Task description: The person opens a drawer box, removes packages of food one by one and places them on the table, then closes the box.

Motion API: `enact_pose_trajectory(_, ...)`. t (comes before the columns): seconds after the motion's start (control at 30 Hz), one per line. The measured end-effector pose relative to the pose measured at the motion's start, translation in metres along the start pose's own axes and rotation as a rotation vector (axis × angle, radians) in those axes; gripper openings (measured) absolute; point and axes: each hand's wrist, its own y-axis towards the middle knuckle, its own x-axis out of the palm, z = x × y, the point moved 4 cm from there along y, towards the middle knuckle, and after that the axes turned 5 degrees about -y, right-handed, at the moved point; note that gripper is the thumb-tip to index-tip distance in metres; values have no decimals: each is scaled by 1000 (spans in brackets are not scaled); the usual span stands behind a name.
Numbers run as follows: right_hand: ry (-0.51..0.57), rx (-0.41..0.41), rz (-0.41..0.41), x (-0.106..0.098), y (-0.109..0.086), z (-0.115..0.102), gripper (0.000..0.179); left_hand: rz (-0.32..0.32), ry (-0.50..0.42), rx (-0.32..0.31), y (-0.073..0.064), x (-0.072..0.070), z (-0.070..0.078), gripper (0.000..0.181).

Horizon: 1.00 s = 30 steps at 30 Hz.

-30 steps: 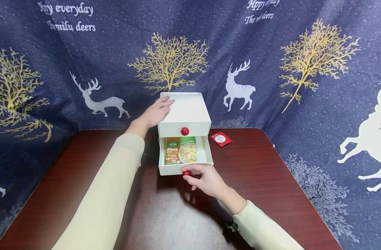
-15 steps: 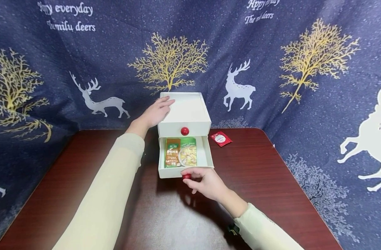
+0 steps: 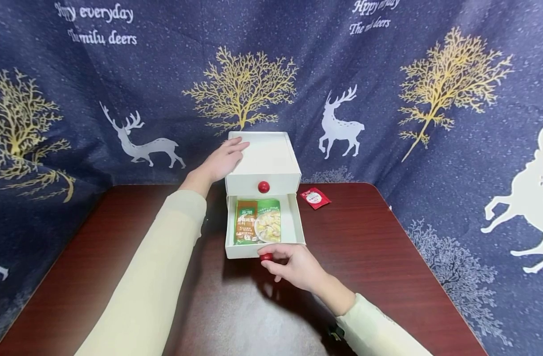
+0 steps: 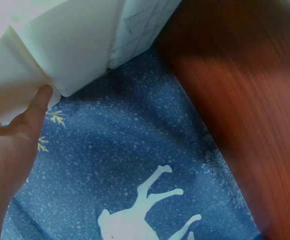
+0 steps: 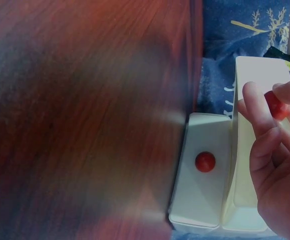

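Observation:
A white drawer cabinet [image 3: 266, 153] stands at the back of the table. One drawer [image 3: 291, 222] is pulled out; a green and brown food packet [image 3: 258, 222] with a pictured dish lies flat in it. My right hand [image 3: 295, 267] pinches that drawer's round red knob [image 5: 276, 106] between thumb and fingers. My left hand [image 3: 224, 159] rests on the cabinet top at its left edge, fingers extended; the left wrist view shows the thumb [image 4: 42, 100] against the side. The closed upper drawer has its own red knob [image 3: 263, 187].
A small red packet [image 3: 315, 198] lies on the table [image 3: 365, 237], right of the cabinet. The right wrist view shows a closed drawer front [image 5: 197, 195] with a red knob, between table and open drawer. A blue patterned cloth [image 3: 387, 123] hangs behind.
My right hand has drawn the drawer farther out toward me, and the food packet has come forward with it. The left hand has stayed in place on the cabinet.

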Motion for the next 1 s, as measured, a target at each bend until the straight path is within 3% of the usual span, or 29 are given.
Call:
enact_pose_trajectory(0.63, -42, -22, -46, 0, -9, -3, 25, 1, -3, 5, -2, 0, 0, 58)
enact_pose_trajectory(0.77, -112, -20, -125, -7, -9, -10, 31, 4, -13, 5, -2, -1, 0, 58)
enact_pose_trajectory(0.9, -201, -92, -183, -25, -5, -30, 36, 2, -18, 5, -2, -1, -1, 58)
enact_pose_trajectory(1.0, -314, -151, -190, -45, 9, -53, 30, -1, -10, 10, -1, -2, -1, 58)
